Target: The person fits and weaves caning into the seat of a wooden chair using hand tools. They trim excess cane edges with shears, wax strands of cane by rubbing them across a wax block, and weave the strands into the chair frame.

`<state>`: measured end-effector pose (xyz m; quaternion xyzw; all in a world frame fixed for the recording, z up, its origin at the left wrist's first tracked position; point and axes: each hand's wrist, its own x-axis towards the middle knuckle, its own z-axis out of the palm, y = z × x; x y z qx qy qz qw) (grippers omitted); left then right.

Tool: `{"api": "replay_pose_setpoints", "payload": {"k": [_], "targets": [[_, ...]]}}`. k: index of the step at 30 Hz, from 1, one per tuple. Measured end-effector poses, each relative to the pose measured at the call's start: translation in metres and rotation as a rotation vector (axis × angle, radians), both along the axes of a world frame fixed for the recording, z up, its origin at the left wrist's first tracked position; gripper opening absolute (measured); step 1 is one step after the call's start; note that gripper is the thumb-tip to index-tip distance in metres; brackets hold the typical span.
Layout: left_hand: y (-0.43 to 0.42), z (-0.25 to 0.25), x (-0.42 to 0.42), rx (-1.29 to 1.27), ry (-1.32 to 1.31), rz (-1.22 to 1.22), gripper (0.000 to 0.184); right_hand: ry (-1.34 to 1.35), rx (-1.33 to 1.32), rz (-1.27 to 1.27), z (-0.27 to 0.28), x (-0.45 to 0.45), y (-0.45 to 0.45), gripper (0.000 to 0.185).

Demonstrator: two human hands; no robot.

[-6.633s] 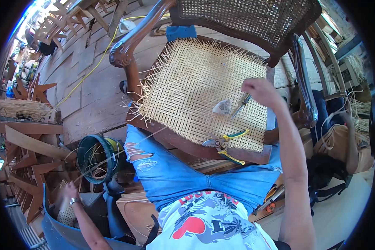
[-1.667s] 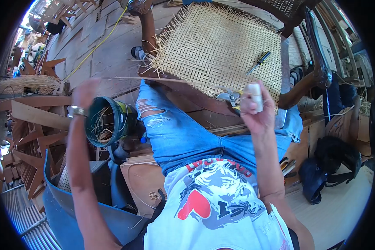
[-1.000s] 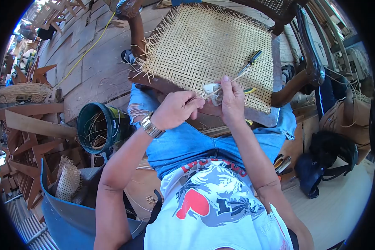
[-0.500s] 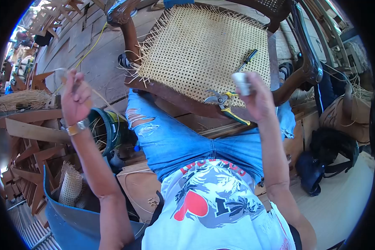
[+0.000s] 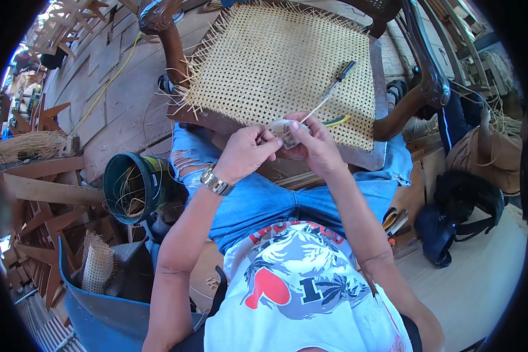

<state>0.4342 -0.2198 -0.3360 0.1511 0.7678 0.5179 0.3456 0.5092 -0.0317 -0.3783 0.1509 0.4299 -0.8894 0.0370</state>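
So, in the head view, your left hand [image 5: 246, 154] has thumb and fingertips drawn together against the near edge of a pale lump [image 5: 281, 127]; whether anything thin is caught between them you can't tell from here. Your right hand [image 5: 318, 149] pinches that lump, thumb on top, with a pale strip [image 5: 314, 111] running out past the thumb toward the screwdriver [image 5: 345, 70], which lies on the cane mesh [image 5: 276, 64]. Lump and strip are both above the front edge of the seat of the chair [image 5: 173, 56].

To handle it well, hold the lump steady in your right hand and let the thumb press evenly, so the strip lies flat and doesn't twist or kink (a thin piece like that probably splits if bent hard). Mind the strip's far end near the screwdriver shaft, and the yellow handle [image 5: 336, 122] just beyond your right fingers; either could snag it.
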Motion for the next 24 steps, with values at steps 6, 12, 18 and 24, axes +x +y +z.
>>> {"api": "replay_pose_setpoints", "payload": {"k": [6, 12, 18, 24], "targets": [[-0.019, 0.009, 0.002, -0.221, 0.316, -0.016, 0.034, -0.115, -0.143, -0.156, -0.002, -0.014, -0.02, 0.031], [-0.24, -0.034, -0.134, -0.76, 1.173, 0.24, 0.026, 0.244, -0.805, -0.228, 0.04, 0.032, 0.075, 0.029], [-0.337, 0.062, -0.184, -0.435, 0.668, 0.866, 0.039, 0.169, -0.117, -0.296, 0.061, 0.057, 0.144, 0.033], [-0.13, 0.094, -0.099, -0.224, 0.525, 0.435, 0.022, 0.08, 0.382, 0.459, 0.055, 0.021, -0.019, 0.035]]}}
